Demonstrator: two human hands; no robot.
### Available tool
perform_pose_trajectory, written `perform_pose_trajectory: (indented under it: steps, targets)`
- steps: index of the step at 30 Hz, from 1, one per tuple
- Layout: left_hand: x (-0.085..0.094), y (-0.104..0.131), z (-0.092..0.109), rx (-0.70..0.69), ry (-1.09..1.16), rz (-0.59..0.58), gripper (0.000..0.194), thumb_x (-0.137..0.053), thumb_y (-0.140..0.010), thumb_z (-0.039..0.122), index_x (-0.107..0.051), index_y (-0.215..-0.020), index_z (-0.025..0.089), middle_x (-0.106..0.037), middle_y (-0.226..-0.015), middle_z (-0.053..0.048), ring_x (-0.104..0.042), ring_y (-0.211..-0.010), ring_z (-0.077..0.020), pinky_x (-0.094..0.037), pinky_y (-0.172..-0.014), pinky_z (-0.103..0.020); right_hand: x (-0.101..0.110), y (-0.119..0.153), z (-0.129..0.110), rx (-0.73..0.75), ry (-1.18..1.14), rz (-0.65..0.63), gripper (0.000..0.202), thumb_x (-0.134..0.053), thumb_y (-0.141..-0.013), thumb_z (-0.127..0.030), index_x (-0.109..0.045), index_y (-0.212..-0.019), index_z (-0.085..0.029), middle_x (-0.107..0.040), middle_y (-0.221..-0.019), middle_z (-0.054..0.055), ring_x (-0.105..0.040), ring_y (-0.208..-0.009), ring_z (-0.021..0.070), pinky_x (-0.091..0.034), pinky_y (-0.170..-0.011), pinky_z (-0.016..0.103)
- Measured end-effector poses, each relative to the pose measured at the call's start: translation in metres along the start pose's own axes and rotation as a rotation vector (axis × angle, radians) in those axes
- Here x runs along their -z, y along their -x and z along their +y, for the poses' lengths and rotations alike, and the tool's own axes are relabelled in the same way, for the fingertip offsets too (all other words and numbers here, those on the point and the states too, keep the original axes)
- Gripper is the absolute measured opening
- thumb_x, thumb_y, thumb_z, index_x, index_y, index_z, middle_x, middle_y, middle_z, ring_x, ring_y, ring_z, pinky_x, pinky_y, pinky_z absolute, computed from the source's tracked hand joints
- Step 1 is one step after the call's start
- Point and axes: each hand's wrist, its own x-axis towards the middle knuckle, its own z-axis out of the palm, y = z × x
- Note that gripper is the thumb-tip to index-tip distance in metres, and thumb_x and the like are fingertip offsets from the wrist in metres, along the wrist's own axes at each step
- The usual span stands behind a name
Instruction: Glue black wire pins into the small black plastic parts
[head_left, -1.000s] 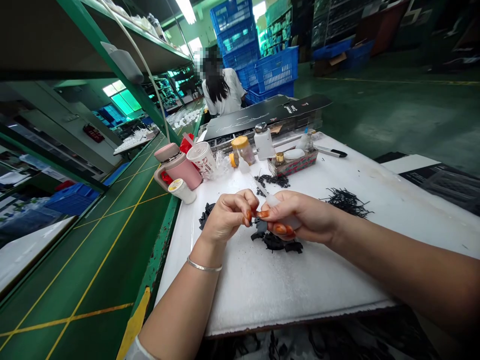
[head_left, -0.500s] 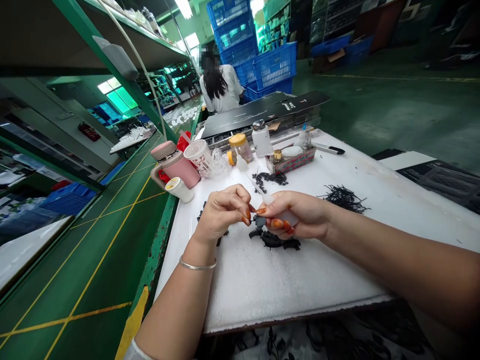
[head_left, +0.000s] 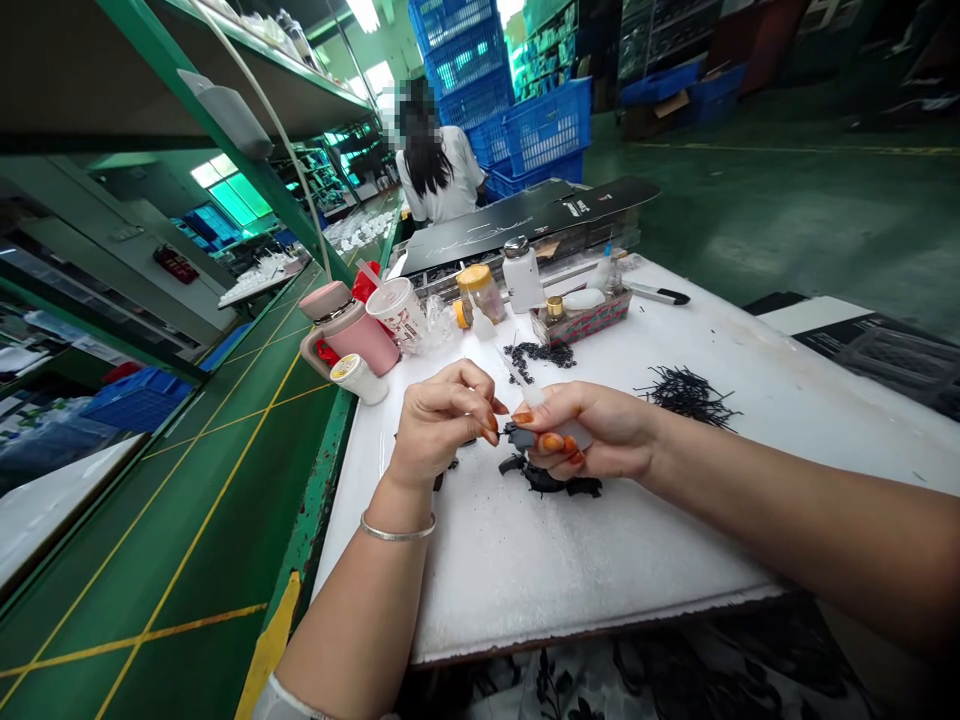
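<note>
My left hand point(head_left: 442, 415) is pinched closed on a tiny black piece point(head_left: 501, 436) whose kind I cannot make out. Close beside it, my right hand point(head_left: 592, 430) grips a small dark grey part point(head_left: 519, 437) between thumb and fingers. The same hand also holds a translucent squeeze bottle point(head_left: 576, 432) with a thin tip slanting up to the left; the palm hides part of it. Below the hands, several curved black parts point(head_left: 547, 480) lie on the white tabletop point(head_left: 570, 580). More black bits show partly behind my left wrist.
Thin black strips point(head_left: 690, 395) lie in a pile at right, small black rings point(head_left: 551, 357) behind the hands. Further back stand a pink flask point(head_left: 356, 335), a cup point(head_left: 397, 312), a pump bottle point(head_left: 523, 275) and a patterned box point(head_left: 589, 318). A person point(head_left: 439, 170) sits beyond.
My left hand has drawn slightly left and up, widening the gap to my right hand. The dark grey part shows more clearly; my right hand is nearly still.
</note>
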Motion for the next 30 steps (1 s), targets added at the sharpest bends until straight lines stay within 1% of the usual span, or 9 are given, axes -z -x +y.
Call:
perform_pose_trajectory:
  steps: [4,7,12,15,18,21,26,28,30]
  targets:
    - [0.000,0.000,0.004,-0.026,-0.046,-0.019,0.009,-0.074,-0.069,0.016,-0.072,-0.061,0.020,-0.047,-0.068,-0.003,-0.051,-0.068,-0.0130,-0.055,-0.067,-0.031,0.002,0.000,0.000,-0.026,-0.002,-0.012,0.004,-0.058,-0.068,-0.012,-0.056,-0.071,-0.009,-0.046,-0.049,-0.002,-0.030,-0.038,0.0029,-0.025,-0.036,0.011]
    - [0.002,-0.001,0.008,-0.045,-0.124,-0.046,0.009,-0.073,-0.071,0.018,-0.072,-0.062,0.019,-0.048,-0.068,-0.003,-0.052,-0.069,-0.0133,-0.055,-0.068,-0.031,0.002,0.000,0.000,-0.045,0.002,0.011,0.003,-0.056,-0.069,-0.011,-0.056,-0.071,-0.010,-0.046,-0.048,-0.002,-0.030,-0.038,0.0029,-0.026,-0.035,0.010]
    - [0.007,-0.002,0.015,-0.083,-0.252,-0.156,0.009,-0.071,-0.073,0.014,-0.072,-0.065,0.019,-0.051,-0.070,-0.003,-0.054,-0.070,-0.0135,-0.054,-0.067,-0.030,0.003,-0.001,0.000,-0.098,0.003,0.044,0.004,-0.052,-0.069,-0.010,-0.056,-0.070,-0.010,-0.046,-0.047,-0.001,-0.032,-0.036,0.0034,-0.026,-0.034,0.010]
    - [0.009,-0.002,0.019,-0.117,-0.289,-0.218,0.007,-0.070,-0.072,0.012,-0.073,-0.070,0.018,-0.052,-0.071,-0.003,-0.056,-0.069,-0.0138,-0.054,-0.065,-0.030,0.006,-0.002,0.001,-0.127,-0.009,0.030,0.003,-0.052,-0.070,-0.010,-0.055,-0.070,-0.010,-0.046,-0.047,-0.002,-0.033,-0.036,0.0036,-0.026,-0.034,0.010]
    - [0.010,-0.002,0.021,-0.097,-0.314,-0.251,0.006,-0.071,-0.072,0.013,-0.073,-0.072,0.019,-0.053,-0.072,-0.004,-0.057,-0.067,-0.0138,-0.053,-0.064,-0.030,0.008,-0.004,0.002,-0.159,-0.031,0.011,0.003,-0.055,-0.069,-0.011,-0.056,-0.072,-0.010,-0.046,-0.047,-0.002,-0.035,-0.035,0.0036,-0.027,-0.033,0.010]
    - [0.009,-0.001,0.021,-0.089,-0.291,-0.203,0.007,-0.071,-0.071,0.012,-0.073,-0.070,0.019,-0.053,-0.071,-0.004,-0.057,-0.066,-0.0139,-0.052,-0.063,-0.029,0.008,-0.005,0.001,-0.179,-0.055,0.001,0.005,-0.058,-0.068,-0.011,-0.055,-0.071,-0.010,-0.047,-0.048,-0.003,-0.035,-0.035,0.0030,-0.028,-0.033,0.009]
    - [0.001,-0.002,0.012,-0.098,-0.189,-0.027,0.011,-0.072,-0.071,0.016,-0.071,-0.061,0.018,-0.051,-0.067,-0.003,-0.055,-0.065,-0.0137,-0.050,-0.061,-0.029,0.005,-0.004,0.000,-0.183,-0.079,-0.038,0.010,-0.060,-0.069,-0.015,-0.052,-0.068,-0.010,-0.044,-0.048,-0.004,-0.033,-0.036,0.0023,-0.028,-0.034,0.009]
    - [-0.001,-0.002,0.008,-0.072,-0.144,0.037,0.012,-0.073,-0.070,0.018,-0.070,-0.059,0.019,-0.052,-0.067,-0.003,-0.055,-0.064,-0.0138,-0.049,-0.061,-0.029,0.002,-0.003,0.000,-0.126,-0.071,-0.007,0.010,-0.061,-0.068,-0.015,-0.052,-0.070,-0.011,-0.044,-0.048,-0.004,-0.033,-0.037,0.0025,-0.027,-0.034,0.009]
    - [-0.002,-0.002,0.003,-0.043,-0.114,0.071,0.011,-0.074,-0.069,0.017,-0.070,-0.058,0.018,-0.055,-0.066,-0.003,-0.055,-0.063,-0.0139,-0.047,-0.059,-0.028,0.000,-0.001,0.001,-0.012,-0.002,0.056,0.010,-0.062,-0.067,-0.015,-0.053,-0.072,-0.011,-0.045,-0.049,-0.004,-0.034,-0.040,0.0033,-0.026,-0.036,0.010]
